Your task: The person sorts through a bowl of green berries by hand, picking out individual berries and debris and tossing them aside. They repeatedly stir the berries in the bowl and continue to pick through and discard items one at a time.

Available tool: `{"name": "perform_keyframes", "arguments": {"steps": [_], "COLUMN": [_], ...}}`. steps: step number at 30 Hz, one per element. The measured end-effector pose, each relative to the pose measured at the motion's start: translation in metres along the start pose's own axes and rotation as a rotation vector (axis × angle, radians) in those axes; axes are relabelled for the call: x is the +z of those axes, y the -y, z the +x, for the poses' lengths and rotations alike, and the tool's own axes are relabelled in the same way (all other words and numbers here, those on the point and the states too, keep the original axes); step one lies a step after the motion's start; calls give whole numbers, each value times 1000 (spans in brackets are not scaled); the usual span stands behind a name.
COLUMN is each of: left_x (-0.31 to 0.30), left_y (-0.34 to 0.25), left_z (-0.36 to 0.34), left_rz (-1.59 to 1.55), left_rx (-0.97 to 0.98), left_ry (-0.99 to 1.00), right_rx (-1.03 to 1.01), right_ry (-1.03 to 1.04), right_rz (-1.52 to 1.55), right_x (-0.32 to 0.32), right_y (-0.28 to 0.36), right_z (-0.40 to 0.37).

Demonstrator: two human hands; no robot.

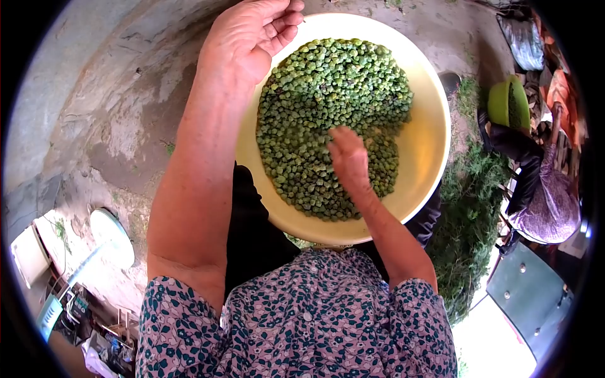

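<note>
A wide pale-yellow basin [425, 157] sits over my lap, holding a thick layer of small round green buds or berries [334, 82], some of them darker. My right hand [348, 157] is over the green pile, right of its middle, slightly blurred. Its fingers look curled together, and what they hold, if anything, is hidden. Raised at the basin's far left rim is my left hand [268, 31], cut off partly by the top edge of the view. Its fingers are bent and pressed together; any small thing between them is too small to name.
At the right, another person [545, 195] in a purple patterned top sits beside a lime-green tub [509, 104] of small dark contents. Green plants [472, 208] grow between us. A light round table [112, 238] stands at the left, near a rough wall [82, 82].
</note>
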State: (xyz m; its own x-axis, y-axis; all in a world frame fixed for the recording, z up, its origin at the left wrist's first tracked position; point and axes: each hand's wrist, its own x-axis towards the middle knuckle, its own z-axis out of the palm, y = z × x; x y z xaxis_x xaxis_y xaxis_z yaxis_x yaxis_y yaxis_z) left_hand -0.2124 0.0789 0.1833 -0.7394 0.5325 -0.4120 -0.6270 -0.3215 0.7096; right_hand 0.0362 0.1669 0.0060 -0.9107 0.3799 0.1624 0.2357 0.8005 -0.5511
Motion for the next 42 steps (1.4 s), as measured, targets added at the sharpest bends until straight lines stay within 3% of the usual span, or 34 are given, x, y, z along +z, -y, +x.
{"name": "perform_keyframes", "arguments": {"steps": [1,2,5,8,16,21,23,26,27,28,29,31,37,42], "left_x": [0,0,1,2,4,1,2,2,3,4,5,7,9,14], "left_y": [0,0,-1,0,3,1,1,0,0,0,0,1,3,0], "left_z": [0,0,-1,0,0,-1,-1,-2,-2,-3,-3,-3,-4,-8], "left_rz": [4,8,25,26,11,10,3,-4,-3,-3,-3,-21,-48,-6], "left_rx": [-1,-1,0,-7,-9,-9,-17,-24,-23,-21,-20,-25,-34,-54], "left_ry": [-3,-6,2,4,-18,-17,-31,-17,-21,-25,-29,-30,-7,-33], "right_rx": [24,222,404,482,360,215,135,190,276,545,496,621,654,788], "right_ry": [-61,48,29,56,296,498,407,-38,-79,-106,-119,-117,-157,-68], "right_rz": [-50,-81,-213,-212,-180,81,106,322,239,337,116,-15,-233,-292], "right_x": [-3,-10,14,26,14,-11,-12,-5,-11,-8,-9,-6,16,21], "right_y": [-7,-12,-55,-46,12,35,28,-2,-8,-18,-28,-36,-36,-41], "right_z": [15,26,31,31,14,-5,-9,4,15,24,30,43,64,69]}}
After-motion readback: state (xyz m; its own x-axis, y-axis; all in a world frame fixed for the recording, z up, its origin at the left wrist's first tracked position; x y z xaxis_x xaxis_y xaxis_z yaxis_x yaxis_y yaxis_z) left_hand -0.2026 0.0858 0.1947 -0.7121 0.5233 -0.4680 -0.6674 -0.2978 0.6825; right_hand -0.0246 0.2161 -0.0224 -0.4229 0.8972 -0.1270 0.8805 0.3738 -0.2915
